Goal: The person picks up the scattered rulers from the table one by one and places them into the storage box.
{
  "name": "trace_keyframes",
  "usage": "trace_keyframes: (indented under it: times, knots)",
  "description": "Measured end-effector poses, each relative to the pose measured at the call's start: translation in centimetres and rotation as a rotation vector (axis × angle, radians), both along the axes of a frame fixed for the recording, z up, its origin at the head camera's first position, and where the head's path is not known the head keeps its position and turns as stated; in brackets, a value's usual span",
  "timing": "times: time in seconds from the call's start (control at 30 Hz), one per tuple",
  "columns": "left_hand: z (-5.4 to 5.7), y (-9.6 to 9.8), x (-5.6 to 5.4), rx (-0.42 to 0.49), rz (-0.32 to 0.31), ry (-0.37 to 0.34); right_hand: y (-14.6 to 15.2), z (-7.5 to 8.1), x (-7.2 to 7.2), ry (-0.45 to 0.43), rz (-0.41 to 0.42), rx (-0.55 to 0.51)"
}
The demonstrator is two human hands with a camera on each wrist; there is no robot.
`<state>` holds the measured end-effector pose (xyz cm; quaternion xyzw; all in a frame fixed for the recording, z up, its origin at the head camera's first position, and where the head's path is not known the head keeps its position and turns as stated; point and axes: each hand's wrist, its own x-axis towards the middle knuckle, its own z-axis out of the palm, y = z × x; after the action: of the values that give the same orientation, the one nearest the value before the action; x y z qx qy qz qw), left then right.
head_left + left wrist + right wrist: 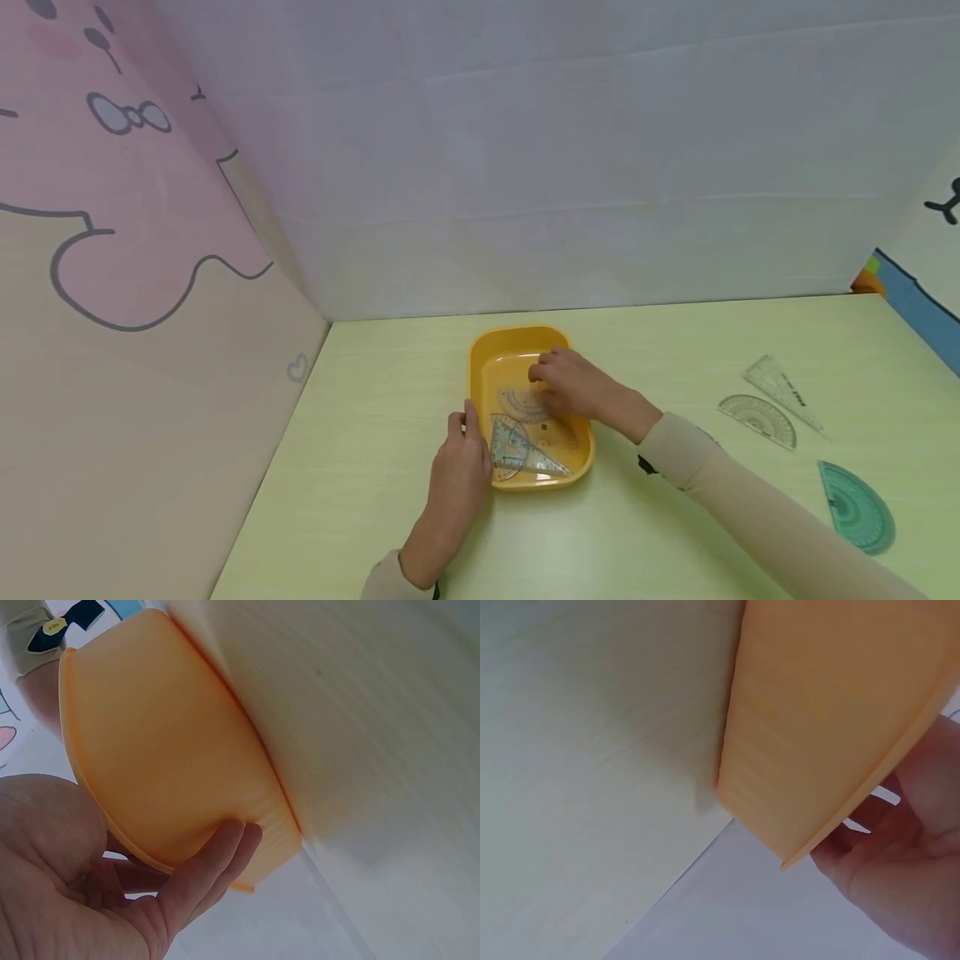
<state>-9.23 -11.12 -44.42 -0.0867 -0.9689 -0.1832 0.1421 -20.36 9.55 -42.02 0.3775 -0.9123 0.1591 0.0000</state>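
A yellow plastic tray stands on the table, long side pointing away from me. My left hand grips its left wall, two fingers lying along the outside and the others over the rim. Over the tray's right side reaches my right hand, fingers bent down inside it. Close by those fingers lies a clear protractor; I cannot tell whether they hold it. A clear set square and other see-through pieces overlap at the tray's near end. In the right wrist view the wall hides the right fingertips.
On the table to the right lie a clear set square, a clear protractor and a green protractor. A pale curtain rises behind the table, and a pink-patterned panel stands along the left.
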Motion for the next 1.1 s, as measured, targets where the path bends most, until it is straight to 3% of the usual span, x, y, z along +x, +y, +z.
trace_keyframes:
  times: [0.2,0.6,1.1]
  knots:
    - [0.2,0.0,0.1,0.008,0.002,-0.008,0.9,0.3,-0.1,0.043,0.035,-0.082]
    - [0.2,0.0,0.0,0.018,-0.011,0.0,2.2,0.9,-0.2,0.1,-0.071,-0.184]
    - [0.2,0.1,-0.1,0.024,-0.013,0.0,5.9,1.7,0.2,0.095,-0.119,-0.267]
